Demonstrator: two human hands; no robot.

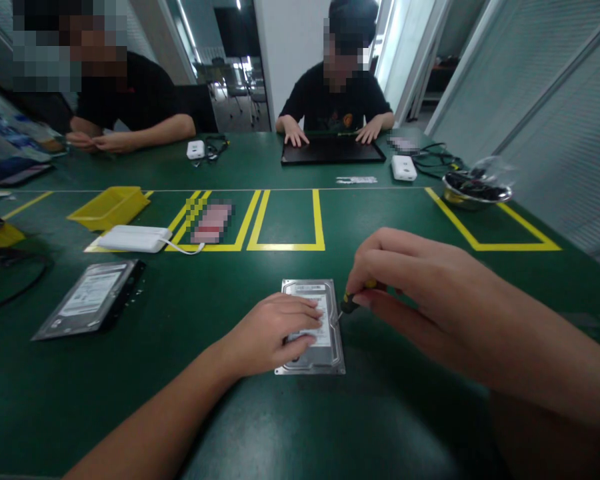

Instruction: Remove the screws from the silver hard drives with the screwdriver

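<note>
A silver hard drive (325, 357) with a white label lies flat on the green table in front of me. My left hand (285, 330) rests on its left half, fingers stretched over the label and covering part of it. At the drive's right edge, my right hand (395, 280) grips a screwdriver (350, 303) with a dark and yellow handle. The thin shaft slants down to the left, its tip at the drive's right side; whether it sits in a screw I cannot tell. To the left, a second hard drive (93, 293) lies tilted, with small bits beside it.
A white power bank (135, 238) with a cable lies at the left, near a yellow tray (113, 207). A metal bowl (477, 190) of dark parts stands at the back right. Two people sit opposite, one with hands on a black panel (333, 150).
</note>
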